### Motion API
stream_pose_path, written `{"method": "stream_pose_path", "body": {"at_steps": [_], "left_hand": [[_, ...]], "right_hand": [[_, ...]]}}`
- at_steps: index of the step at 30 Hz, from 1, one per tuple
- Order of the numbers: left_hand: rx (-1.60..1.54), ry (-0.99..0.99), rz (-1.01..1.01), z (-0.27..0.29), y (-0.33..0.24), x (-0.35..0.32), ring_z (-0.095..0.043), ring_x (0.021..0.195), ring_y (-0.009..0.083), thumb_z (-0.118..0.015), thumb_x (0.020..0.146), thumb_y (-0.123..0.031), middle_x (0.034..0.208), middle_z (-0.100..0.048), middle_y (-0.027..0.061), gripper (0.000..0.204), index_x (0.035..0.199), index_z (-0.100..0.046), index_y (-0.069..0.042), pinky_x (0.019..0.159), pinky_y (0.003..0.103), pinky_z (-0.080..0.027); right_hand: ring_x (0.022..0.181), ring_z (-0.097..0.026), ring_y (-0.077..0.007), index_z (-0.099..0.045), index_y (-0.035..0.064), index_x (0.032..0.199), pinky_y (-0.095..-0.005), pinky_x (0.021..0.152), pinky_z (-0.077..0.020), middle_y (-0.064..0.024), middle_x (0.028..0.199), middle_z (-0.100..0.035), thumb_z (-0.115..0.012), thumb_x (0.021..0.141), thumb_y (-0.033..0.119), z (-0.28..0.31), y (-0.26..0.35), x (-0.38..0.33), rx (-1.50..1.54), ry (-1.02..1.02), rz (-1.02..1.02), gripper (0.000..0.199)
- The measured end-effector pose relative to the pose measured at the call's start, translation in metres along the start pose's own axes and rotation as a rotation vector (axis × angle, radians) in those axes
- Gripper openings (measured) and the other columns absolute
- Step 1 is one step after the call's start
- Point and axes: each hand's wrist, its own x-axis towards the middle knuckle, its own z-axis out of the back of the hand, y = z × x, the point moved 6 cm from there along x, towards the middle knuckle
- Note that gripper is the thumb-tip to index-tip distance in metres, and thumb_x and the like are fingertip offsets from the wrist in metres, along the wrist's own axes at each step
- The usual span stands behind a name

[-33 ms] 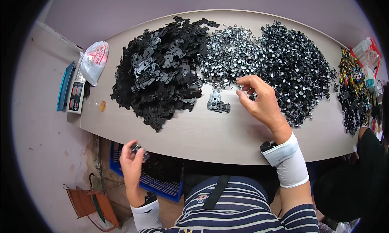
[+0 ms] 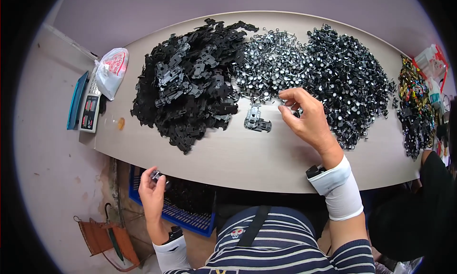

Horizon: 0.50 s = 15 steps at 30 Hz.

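The right hand (image 2: pixel 307 116) pinches a small wheel part (image 2: pixel 285 102) at the edge of the wheel pile (image 2: pixel 304 69), close to a grey chassis (image 2: pixel 256 119) on the table (image 2: pixel 247 155), while the left hand (image 2: pixel 152 190) grips an assembled piece (image 2: pixel 157 175) over the blue crate (image 2: pixel 185 217) below.

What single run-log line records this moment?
left hand: holds small dark part over blue plastic crate | right hand: pinches small silver wheel-axle piece | grey toy-car chassis: on table

Our left hand (image 2: pixel 153 190): lower left of frame, fingers curled. Our right hand (image 2: pixel 307 116): centre-right, forearm extended, fingertips pinched.
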Motion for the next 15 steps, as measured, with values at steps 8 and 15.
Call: {"method": "stream_pose_path", "body": {"at_steps": [8,15], "left_hand": [[0.294,-0.059,-0.547,-0.064,-0.100,0.006,-0.058,0.095,0.0260,-0.063,0.083,-0.006,0.102,-0.061,0.0127,0.029,0.111,-0.061,0.000,0.085,0.035,-0.047],[0.433,0.200,-0.831,-0.205,-0.153,0.034,-0.060,0.085,0.0291,-0.065,0.083,-0.015,0.092,-0.059,0.0124,0.024,0.102,-0.062,0.000,0.072,0.038,-0.050]], "right_hand": [[0.073,-0.061,-0.0179,-0.060,0.0023,0.094,-0.0287,0.063,-0.0506,-0.0084,0.086,-0.061,-0.065,0.079,0.006,-0.007,-0.004,-0.003,-0.002,0.088,-0.036,0.017],[0.083,-0.059,-0.0289,-0.061,0.0032,0.083,-0.0364,0.074,-0.0487,-0.0110,0.082,-0.061,-0.065,0.072,0.008,-0.030,0.008,-0.018,-0.014,0.436,0.149,0.012]]}}
